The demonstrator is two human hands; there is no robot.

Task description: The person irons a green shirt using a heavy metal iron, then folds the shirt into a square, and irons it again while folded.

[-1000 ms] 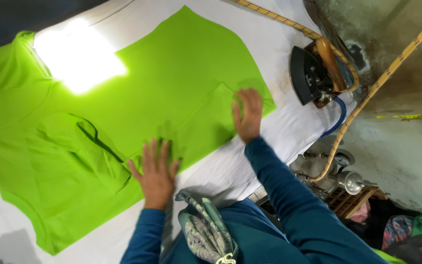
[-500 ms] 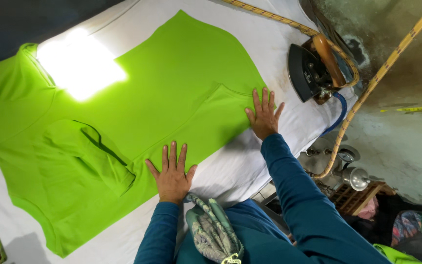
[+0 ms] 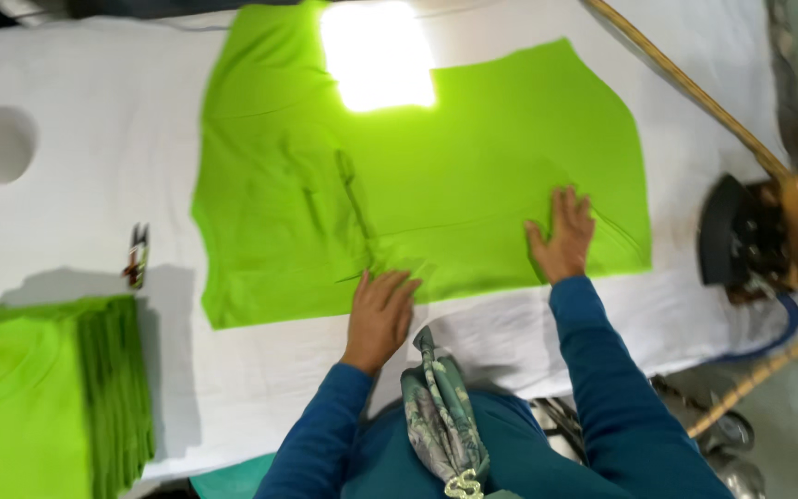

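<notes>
Green shirt [image 3: 473,176] now squarer; both hands still pressing its near edge.

I see no package, label, sign or screen anywhere around me; nothing boxed or wrapped lies on the white surface; nothing printed or lit stands near my hands.
</notes>
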